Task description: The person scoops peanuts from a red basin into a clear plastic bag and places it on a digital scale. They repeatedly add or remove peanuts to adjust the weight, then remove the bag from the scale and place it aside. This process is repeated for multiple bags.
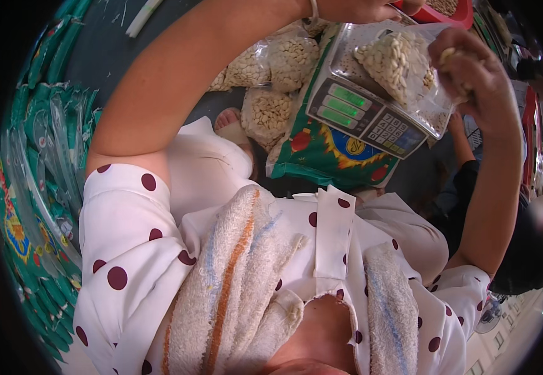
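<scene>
A clear plastic bag of pale pumpkin seeds [388,63] sits on the metal pan of a digital scale [370,115], its mouth towards my right hand [475,77]. That hand is blurred by motion, with some pale seeds [450,57] held in its curled fingers beside the bag. My left hand [363,10] reaches to the top edge of the picture, beyond the scale, near a red plastic basin [456,16]. The picture's edge cuts off part of it, so what it touches is hidden. The scale's three green displays are lit.
Under the scale lies a green printed sack [313,161]. Several filled seed bags [269,115] stand left of it, close to my foot [228,118]. Stacked green packaging [42,187] lines the left side. Another person's arm [461,140] shows at the right.
</scene>
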A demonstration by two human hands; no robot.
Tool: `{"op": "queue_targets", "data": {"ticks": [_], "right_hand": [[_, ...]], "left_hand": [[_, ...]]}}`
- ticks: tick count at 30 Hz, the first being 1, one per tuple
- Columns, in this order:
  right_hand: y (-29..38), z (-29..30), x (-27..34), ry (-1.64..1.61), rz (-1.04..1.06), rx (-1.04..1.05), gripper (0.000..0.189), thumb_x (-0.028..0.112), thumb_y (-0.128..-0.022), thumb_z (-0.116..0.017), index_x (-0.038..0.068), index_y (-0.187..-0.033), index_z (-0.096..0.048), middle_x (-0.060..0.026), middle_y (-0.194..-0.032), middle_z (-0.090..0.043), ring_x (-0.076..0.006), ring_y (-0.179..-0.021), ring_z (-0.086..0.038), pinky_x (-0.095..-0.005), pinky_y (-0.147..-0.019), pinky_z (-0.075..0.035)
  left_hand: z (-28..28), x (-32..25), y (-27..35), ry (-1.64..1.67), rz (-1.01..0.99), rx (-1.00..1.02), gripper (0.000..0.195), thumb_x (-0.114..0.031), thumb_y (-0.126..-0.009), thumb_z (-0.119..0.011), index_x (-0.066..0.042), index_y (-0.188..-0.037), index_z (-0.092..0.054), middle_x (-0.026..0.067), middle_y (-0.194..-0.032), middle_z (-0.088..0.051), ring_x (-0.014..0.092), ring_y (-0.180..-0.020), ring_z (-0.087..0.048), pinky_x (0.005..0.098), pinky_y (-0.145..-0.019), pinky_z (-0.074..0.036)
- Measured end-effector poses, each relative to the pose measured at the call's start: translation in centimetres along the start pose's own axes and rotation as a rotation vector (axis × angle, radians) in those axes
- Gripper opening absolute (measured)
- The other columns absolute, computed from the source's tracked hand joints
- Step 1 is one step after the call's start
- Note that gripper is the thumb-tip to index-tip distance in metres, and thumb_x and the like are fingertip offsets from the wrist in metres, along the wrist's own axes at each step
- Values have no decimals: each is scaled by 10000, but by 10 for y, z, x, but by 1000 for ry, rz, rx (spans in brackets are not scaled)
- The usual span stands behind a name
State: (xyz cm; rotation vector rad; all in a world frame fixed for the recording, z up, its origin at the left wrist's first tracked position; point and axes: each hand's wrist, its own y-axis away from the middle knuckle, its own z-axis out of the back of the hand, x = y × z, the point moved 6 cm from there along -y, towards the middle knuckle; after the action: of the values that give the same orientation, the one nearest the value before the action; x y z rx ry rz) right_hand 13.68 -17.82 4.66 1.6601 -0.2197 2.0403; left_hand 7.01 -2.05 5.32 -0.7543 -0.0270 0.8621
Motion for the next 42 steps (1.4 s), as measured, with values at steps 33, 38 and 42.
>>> {"op": "queue_targets", "data": {"ticks": [33, 38, 42], "right_hand": [[26, 81, -25, 359, -78, -306, 275, 98, -890, -555, 40, -1140, -654, -94, -1055, -676, -175, -982, -646, -280, -715, -528], [-12, 73, -61, 617, -136, -75, 315, 95, -875, -595, 13, -1176, -633, -85, -1042, -674, -170, -948, -640, -303, -789, -515], [-23, 56, -58, 937, -111, -17, 318, 74, -860, -596, 15, -1171, -635, -131, -1022, -679, -195, -922, -653, -309, -810, -505]], "left_hand": [[3, -9, 0, -20, 19, 74, 107, -112, -819, -614, -30, -888, -620, 160, -854, -630, 330, -824, -634, 392, -743, -515], [-3, -13, -5, -29, 59, 107, 106, -108, -817, -610, -31, -890, -622, 160, -853, -636, 330, -817, -638, 397, -735, -515], [-7, -13, -8, -10, 55, 93, 103, -103, -815, -612, -31, -889, -623, 160, -852, -640, 330, -812, -640, 396, -733, -517]]}}
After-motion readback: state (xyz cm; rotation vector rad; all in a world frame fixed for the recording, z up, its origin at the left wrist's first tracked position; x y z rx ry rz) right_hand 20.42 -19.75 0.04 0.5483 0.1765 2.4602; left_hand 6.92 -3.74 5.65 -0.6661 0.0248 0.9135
